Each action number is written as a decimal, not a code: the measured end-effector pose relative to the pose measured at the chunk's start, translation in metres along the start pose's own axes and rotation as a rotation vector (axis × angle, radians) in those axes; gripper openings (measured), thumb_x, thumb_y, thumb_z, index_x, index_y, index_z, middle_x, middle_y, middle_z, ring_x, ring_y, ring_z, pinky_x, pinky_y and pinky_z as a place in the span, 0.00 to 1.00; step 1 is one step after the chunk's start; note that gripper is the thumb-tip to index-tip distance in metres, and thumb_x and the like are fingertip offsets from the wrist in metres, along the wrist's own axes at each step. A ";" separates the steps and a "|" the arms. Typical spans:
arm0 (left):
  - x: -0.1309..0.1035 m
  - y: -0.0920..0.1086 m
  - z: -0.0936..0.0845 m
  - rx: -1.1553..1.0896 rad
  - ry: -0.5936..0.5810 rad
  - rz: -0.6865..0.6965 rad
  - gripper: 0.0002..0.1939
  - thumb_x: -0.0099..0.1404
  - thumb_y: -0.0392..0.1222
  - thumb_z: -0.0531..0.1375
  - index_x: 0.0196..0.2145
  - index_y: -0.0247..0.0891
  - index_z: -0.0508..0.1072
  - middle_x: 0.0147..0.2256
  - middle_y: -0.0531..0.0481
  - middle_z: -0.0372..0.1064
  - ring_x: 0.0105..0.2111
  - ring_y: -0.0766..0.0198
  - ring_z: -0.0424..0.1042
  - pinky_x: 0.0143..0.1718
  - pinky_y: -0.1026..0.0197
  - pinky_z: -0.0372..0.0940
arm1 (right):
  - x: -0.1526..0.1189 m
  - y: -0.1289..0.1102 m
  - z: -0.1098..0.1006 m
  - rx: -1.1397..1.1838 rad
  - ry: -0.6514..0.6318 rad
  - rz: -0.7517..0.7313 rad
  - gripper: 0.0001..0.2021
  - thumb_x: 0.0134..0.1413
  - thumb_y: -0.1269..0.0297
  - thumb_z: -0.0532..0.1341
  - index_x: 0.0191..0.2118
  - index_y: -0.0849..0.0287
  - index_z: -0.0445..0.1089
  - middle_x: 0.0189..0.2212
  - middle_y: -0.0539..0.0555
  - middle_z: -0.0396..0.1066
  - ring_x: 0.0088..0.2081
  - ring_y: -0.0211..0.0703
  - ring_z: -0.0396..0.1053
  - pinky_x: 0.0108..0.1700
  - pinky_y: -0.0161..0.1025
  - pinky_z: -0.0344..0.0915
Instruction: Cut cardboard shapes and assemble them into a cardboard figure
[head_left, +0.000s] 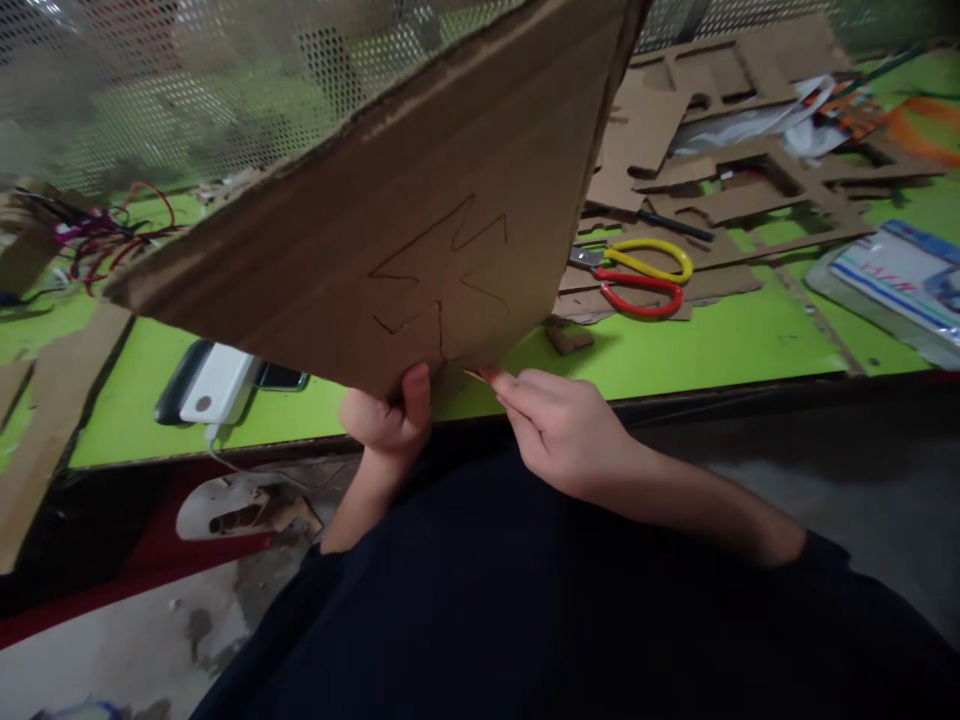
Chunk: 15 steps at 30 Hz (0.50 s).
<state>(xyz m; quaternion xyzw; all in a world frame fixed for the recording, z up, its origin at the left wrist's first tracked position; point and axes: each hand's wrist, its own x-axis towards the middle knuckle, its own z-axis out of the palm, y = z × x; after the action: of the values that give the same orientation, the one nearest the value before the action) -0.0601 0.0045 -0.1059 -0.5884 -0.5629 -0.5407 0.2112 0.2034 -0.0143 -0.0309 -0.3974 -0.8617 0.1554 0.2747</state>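
Observation:
A large brown cardboard sheet (540,150) is held up at a tilt over the green table, with a jagged dark outline drawn or cut on its face. My left hand (390,410) grips its lower edge, the thumb on the near face. My right hand (551,420) is closed in a pinch just right of that edge, near the lower end of the outline. A small, thin, pale tip shows at its fingertips; the rest of that object is hidden.
Scissors with yellow and red handles (645,295) lie right of the sheet, by cut cardboard scraps (780,190) and a dark pen (675,225). A plastic packet (892,290) is at the right. A white device (217,385) with a cable and tangled wires (112,240) are at the left.

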 end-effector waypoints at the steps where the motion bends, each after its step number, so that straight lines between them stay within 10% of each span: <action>1: 0.000 -0.001 0.000 -0.004 0.003 -0.004 0.23 0.77 0.61 0.67 0.37 0.38 0.84 0.32 0.45 0.78 0.33 0.56 0.79 0.38 0.57 0.66 | 0.000 -0.001 -0.001 -0.025 -0.003 -0.002 0.24 0.84 0.70 0.53 0.70 0.65 0.82 0.36 0.56 0.80 0.34 0.42 0.74 0.39 0.40 0.64; 15: 0.010 0.002 -0.005 0.015 -0.042 -0.035 0.24 0.68 0.63 0.75 0.34 0.38 0.82 0.31 0.47 0.77 0.30 0.58 0.77 0.37 0.56 0.67 | 0.015 0.002 -0.005 -0.292 -0.102 -0.061 0.32 0.77 0.73 0.54 0.80 0.60 0.76 0.38 0.56 0.79 0.30 0.44 0.65 0.33 0.47 0.48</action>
<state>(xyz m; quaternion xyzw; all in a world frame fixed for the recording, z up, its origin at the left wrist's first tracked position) -0.0624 0.0038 -0.0945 -0.5880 -0.5814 -0.5277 0.1943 0.1998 -0.0014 -0.0232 -0.3983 -0.8996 0.0399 0.1746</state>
